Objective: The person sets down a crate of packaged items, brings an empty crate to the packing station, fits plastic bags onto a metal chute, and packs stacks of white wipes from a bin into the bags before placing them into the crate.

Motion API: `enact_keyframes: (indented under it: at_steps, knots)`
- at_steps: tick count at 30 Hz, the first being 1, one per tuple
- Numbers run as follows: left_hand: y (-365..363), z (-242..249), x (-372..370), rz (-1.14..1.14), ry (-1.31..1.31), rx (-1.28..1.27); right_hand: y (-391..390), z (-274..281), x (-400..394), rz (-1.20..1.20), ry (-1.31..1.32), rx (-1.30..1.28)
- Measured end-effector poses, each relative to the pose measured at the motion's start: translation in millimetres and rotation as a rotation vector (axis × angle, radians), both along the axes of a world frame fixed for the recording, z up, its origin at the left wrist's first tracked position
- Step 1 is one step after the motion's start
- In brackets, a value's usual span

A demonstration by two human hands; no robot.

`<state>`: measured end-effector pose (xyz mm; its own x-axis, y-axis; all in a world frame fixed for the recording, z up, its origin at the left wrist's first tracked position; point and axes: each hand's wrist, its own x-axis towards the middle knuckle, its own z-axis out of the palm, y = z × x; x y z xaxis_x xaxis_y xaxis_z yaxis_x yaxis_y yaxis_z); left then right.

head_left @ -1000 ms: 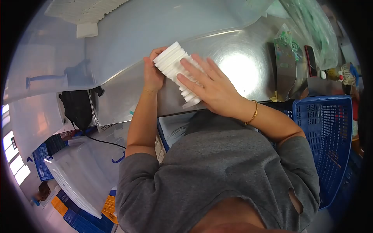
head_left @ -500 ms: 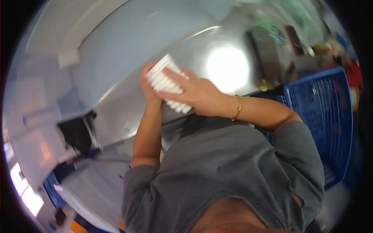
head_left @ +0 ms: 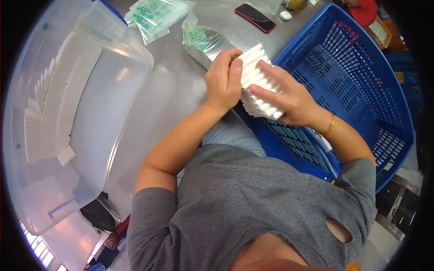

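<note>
A stack of thin white pads (head_left: 256,77), ridged along its edges, is held between my two hands above the table's edge. My left hand (head_left: 224,81) is closed around its left side, with the thumb lying along the stack. From the right, my right hand (head_left: 291,97) grips it, two fingers reaching across the ridged face. Just beyond my left hand lies a clear plastic bag with green print (head_left: 201,38).
A large translucent bin (head_left: 108,108) with rows of white pads stands at left. On the right is a blue perforated basket (head_left: 343,86). Farther back on the metal table (head_left: 174,88) lie printed plastic bags (head_left: 156,18), a phone (head_left: 255,18) and a small white case (head_left: 285,16).
Both hands have carried the white stack to the right, away from the bin side and toward the blue basket. The view has turned right, showing more of the basket and the printed bags.
</note>
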<state>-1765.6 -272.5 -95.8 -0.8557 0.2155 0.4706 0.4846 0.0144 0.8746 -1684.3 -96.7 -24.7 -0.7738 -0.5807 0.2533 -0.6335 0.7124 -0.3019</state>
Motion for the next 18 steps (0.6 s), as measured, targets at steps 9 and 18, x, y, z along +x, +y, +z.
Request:
enact_keyframes:
  at_steps: [9, 18]
  knots:
    - [-14, -17, -34, 0.169, 0.294, -0.812, 8, -53, -34, 0.036, -0.114, 0.056]
    - [-11, -12, -55, 0.252, 0.291, -0.488, 1, -48, -70, 0.084, 0.146, 0.274]
